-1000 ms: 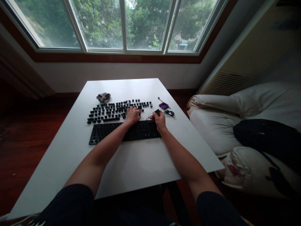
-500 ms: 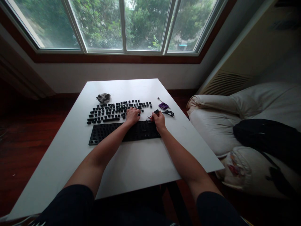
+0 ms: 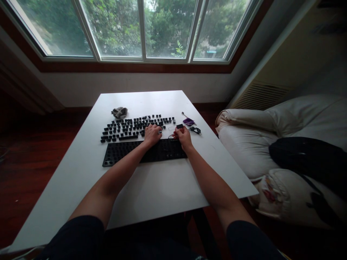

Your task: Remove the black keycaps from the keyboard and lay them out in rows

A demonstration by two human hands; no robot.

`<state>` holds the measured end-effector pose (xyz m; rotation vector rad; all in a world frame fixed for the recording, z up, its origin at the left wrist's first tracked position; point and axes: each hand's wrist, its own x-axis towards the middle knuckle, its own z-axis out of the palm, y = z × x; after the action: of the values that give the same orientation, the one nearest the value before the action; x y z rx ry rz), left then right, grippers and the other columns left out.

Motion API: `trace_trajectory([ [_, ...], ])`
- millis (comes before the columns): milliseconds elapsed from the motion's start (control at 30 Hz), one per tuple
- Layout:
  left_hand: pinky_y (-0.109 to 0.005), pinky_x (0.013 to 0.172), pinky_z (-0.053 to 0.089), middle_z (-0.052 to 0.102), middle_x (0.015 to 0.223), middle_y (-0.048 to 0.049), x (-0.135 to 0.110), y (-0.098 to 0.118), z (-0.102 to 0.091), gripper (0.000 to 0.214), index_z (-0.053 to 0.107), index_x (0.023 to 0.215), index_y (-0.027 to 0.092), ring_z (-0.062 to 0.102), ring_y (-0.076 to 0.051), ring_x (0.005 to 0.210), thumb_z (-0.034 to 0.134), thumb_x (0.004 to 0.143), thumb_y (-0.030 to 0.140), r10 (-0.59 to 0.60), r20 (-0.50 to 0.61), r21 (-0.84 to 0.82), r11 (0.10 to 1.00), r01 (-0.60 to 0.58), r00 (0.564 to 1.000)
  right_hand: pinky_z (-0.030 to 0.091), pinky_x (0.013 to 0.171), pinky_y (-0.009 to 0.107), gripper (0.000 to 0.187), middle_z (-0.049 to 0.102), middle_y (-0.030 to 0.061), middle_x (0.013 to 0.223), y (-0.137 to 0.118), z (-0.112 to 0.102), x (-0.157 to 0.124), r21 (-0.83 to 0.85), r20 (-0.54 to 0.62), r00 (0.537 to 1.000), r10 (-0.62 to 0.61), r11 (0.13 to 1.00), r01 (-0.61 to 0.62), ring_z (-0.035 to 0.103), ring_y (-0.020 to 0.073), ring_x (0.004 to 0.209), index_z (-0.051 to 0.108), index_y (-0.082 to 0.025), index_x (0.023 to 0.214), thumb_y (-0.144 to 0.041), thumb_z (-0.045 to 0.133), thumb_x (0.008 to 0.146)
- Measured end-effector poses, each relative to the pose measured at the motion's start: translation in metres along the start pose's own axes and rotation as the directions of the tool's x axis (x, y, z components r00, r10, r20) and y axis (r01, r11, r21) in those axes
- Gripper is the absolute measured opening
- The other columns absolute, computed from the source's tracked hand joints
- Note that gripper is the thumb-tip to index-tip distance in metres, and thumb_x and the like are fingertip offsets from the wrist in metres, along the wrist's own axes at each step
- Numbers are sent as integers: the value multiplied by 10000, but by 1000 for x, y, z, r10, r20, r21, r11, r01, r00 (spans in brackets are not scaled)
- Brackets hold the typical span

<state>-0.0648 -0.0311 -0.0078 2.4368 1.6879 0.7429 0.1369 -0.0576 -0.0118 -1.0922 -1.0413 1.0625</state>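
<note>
A black keyboard base (image 3: 127, 153) with its keys removed lies on the white table (image 3: 151, 187). Rows of loose black keycaps (image 3: 127, 128) are laid out just behind it. My left hand (image 3: 152, 134) rests with curled fingers at the right end of the keycap rows; what it holds is hidden. My right hand (image 3: 183, 136) is closed on a small black tool (image 3: 179, 126) with a thin wire loop, held over the keyboard's far right corner.
A crumpled grey cloth (image 3: 119, 112) lies behind the keycaps. A purple item (image 3: 188, 121) and a small black cable (image 3: 195, 130) sit to the right of my hands. A white cushioned sofa (image 3: 271, 144) with a black bag (image 3: 309, 157) stands beside the table's right edge.
My right hand has shifted slightly, lifting the black tool a little farther back. My left hand has stayed at the keycap rows.
</note>
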Motion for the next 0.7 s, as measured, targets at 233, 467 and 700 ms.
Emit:
trace_trajectory([
  [233,-447,913,403,684,1055,-70,-49,14,-24,144,725,998,264,552,-283,1042,624,896,261,249,77,-118,964,-239,965,539,517,241,226,648,-32,749,-7,-2,-1,91,-8,1000,-5,996,6,678,147,614,535,-228,905,-302,674,742],
  [467,-405,895,405,652,1058,-56,-84,35,-37,203,706,1044,261,551,-255,1019,672,885,383,396,205,-137,917,-374,895,563,523,233,323,689,-23,886,-20,2,-9,217,128,992,20,975,-47,706,145,667,555,-262,1041,-317,716,767],
  [700,-408,902,377,632,1108,-72,-96,43,-34,199,681,1053,243,537,-247,1026,639,926,390,440,220,-6,893,-450,871,556,528,228,329,696,3,736,-3,1,-5,137,197,974,111,981,-140,702,153,636,603,-208,859,-472,777,770],
])
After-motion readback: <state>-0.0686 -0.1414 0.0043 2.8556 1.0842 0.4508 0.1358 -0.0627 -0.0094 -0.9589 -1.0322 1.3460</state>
